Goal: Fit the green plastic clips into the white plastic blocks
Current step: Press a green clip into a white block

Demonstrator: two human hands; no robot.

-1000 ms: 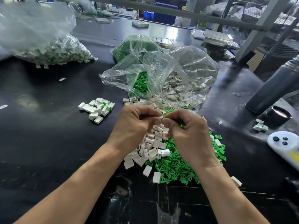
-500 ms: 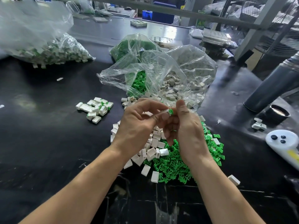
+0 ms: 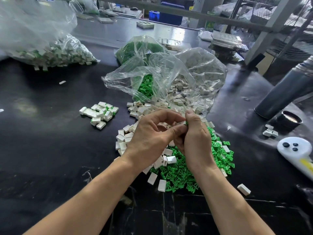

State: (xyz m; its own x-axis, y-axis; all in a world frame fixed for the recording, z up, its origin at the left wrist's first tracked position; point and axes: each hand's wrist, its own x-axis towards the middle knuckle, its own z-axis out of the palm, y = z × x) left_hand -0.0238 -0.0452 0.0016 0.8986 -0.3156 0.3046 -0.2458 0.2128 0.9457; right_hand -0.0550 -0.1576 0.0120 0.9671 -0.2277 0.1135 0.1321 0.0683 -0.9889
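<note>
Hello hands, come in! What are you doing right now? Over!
Left hand and right hand pinch one white block with a green clip together. Loose green clips below. Nothing in the way.

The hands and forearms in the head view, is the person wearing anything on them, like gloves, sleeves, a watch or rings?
Nothing is worn on what shows. The left hand and the right hand are bare, without gloves, and both forearms are uncovered down to the bottom edge of the picture, with no sleeve, watch or wristband. No ring is visible on the fingers that show, though some are curled out of sight.
</note>
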